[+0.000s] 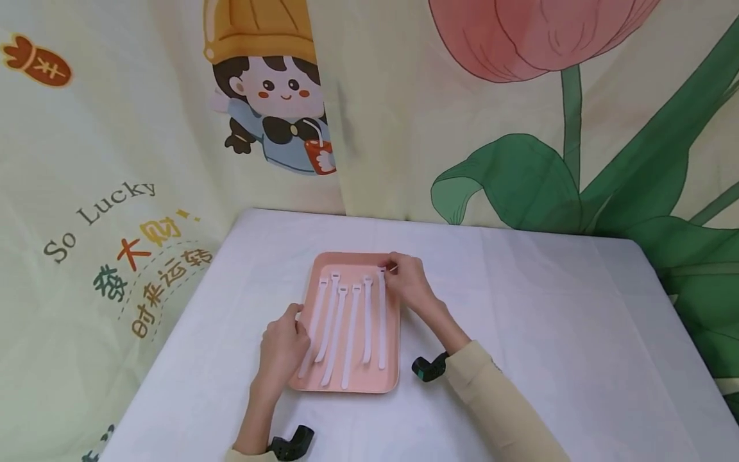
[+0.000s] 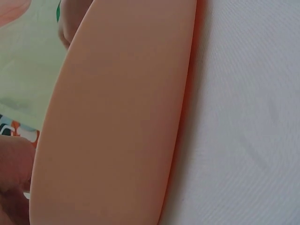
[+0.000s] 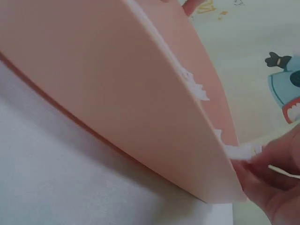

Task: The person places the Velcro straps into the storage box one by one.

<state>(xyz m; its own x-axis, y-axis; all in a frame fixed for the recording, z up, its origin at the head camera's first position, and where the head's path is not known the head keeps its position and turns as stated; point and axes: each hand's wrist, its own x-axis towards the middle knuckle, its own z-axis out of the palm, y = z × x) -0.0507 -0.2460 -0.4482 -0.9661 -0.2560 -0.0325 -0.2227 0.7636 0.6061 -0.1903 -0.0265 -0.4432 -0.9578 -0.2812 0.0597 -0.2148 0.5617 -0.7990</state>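
Note:
Several white straps point(image 1: 353, 337) with slotted square heads lie lengthwise, side by side, in a shallow pink tray point(image 1: 369, 384). My right hand point(image 1: 410, 279) is over the tray's far right corner, thumb and fingers pinching the head end of the rightmost strap point(image 1: 382, 327). Up close in the right wrist view, that strap's white end point(image 3: 241, 151) sits between the fingertips. My left hand point(image 1: 283, 346) grips the tray's left rim with bent fingers, partly covering the leftmost strap. The tray's outer wall point(image 2: 117, 112) fills much of the left wrist view.
A white cloth covers the table point(image 1: 519, 333) under the tray. Behind it hangs a printed curtain point(image 1: 381, 128) with a cartoon figure and a large tulip. Black wrist cameras point(image 1: 430, 367) hang from both wrists, beside the tan sleeves.

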